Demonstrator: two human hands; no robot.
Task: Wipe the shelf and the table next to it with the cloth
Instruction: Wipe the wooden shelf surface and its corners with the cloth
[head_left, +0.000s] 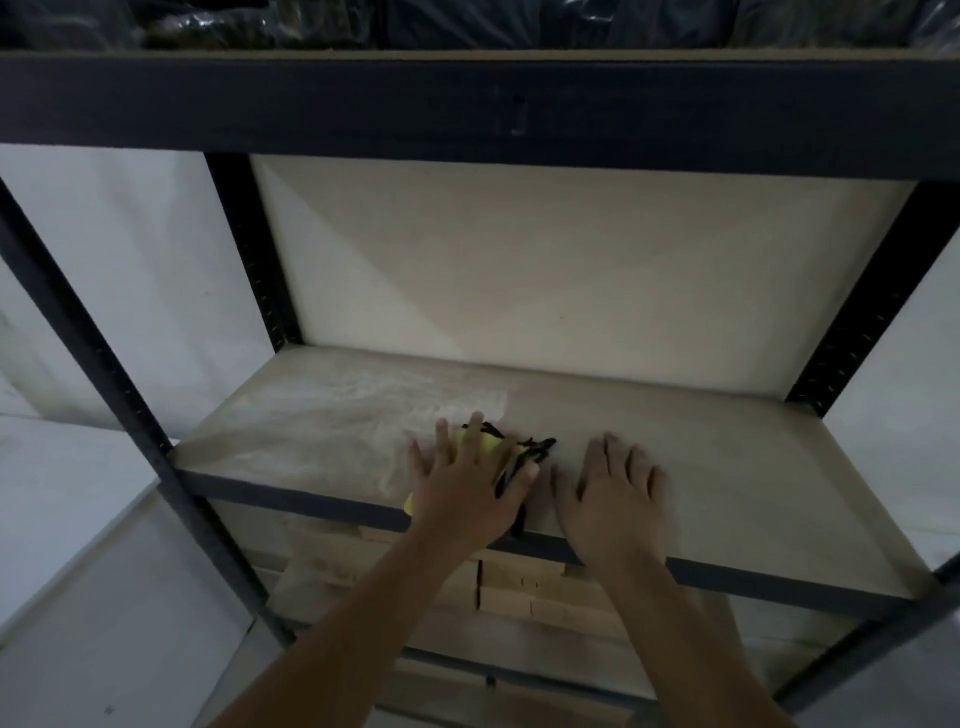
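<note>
The shelf board (727, 467) is pale wood in a dark metal frame, seen from above. A yellow cloth with black strips (514, 452) lies near the board's front edge, left of centre. My left hand (467, 488) presses flat on the cloth with fingers spread, covering most of it. My right hand (618, 493) rests flat on the bare board just to the right of the cloth, holding nothing. The left part of the board shows streaky wipe marks. The white table (67, 519) stands to the left of the shelf.
A dark crossbeam (467, 104) of the upper shelf runs overhead, with dark plastic-wrapped goods on top. Black uprights (254, 249) frame the bay on both sides. Wooden boards (519, 592) are stacked on the lower level. A white wall lies behind.
</note>
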